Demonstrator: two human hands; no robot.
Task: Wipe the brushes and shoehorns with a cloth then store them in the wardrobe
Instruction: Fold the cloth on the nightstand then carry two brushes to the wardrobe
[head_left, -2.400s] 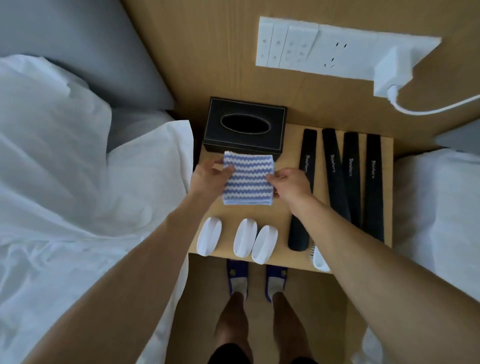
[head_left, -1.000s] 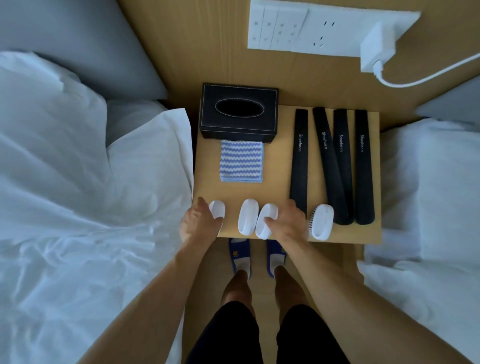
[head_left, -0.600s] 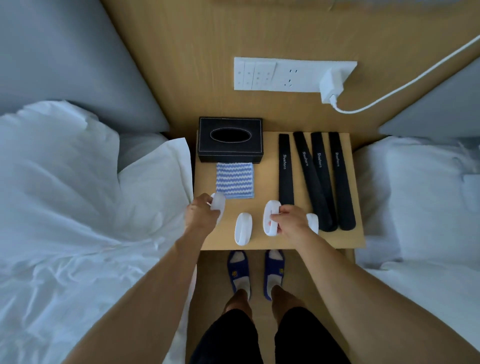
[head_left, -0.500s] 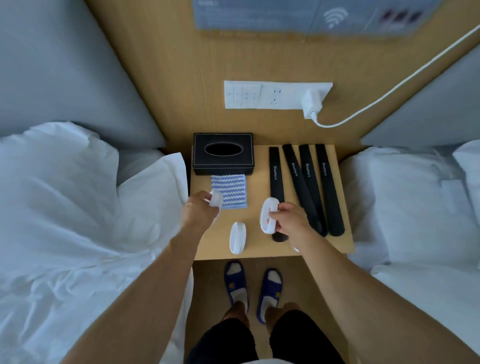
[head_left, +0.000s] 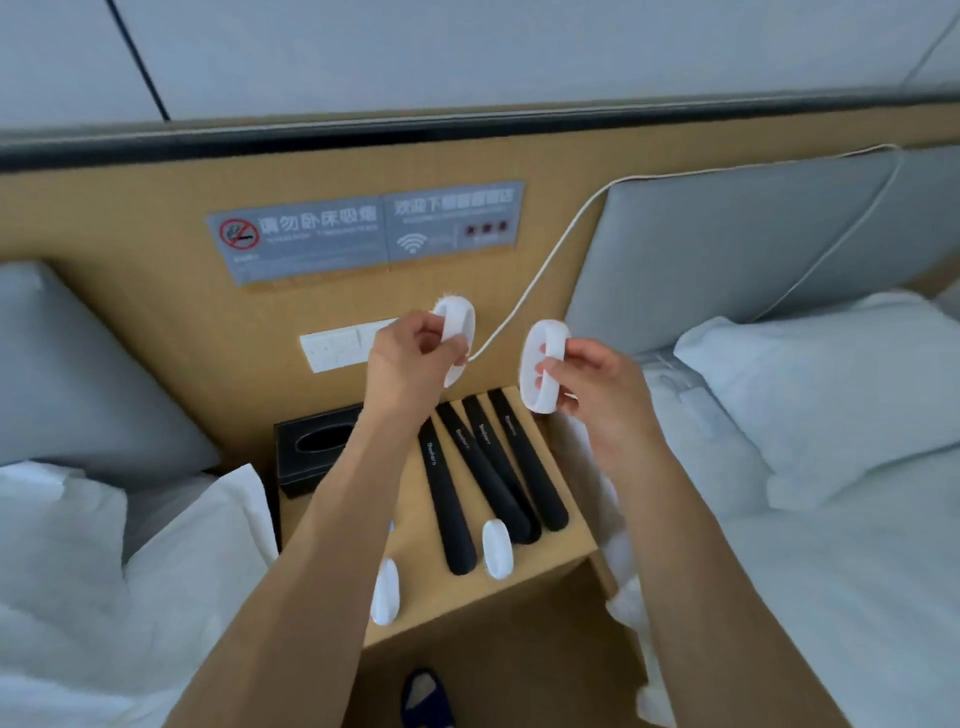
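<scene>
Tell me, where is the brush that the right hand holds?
In the head view, the brush is held up in the right hand, right of centre, above the far end of the black shoehorns and beside the white cable.

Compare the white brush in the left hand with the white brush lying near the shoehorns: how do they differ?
The left hand grips its held brush up in the air; the lying brush rests untouched on the nightstand. The held brush shows fuzzy bristles at its top; the lying one shows only its smooth back. Both are white ovals.

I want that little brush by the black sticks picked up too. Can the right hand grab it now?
Probably not yet. The right hand already grips a white brush, so it is full. The small brush lies uncovered on the nightstand.
</scene>
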